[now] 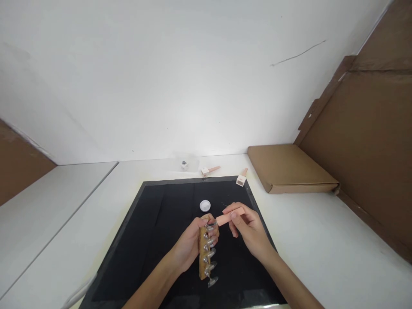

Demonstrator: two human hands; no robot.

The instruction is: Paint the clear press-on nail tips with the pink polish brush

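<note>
Gripping a wooden strip (202, 257) of clear pieces (211, 253) over the black mat (161, 227), the left hand (192, 238) is closed round it, while the right hand (250, 227) pinches a peach-coloured applicator (222, 219), also over the mat, where a white dish (205, 209) lies.

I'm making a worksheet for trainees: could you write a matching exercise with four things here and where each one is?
1. wooden strip
2. peach-handled applicator
3. round white dish
4. flat cardboard box

A. on the black mat
B. in the right hand
C. on the white table
D. in the left hand

Pairs: 1-D, 2-B, 3-A, 4-C
</note>
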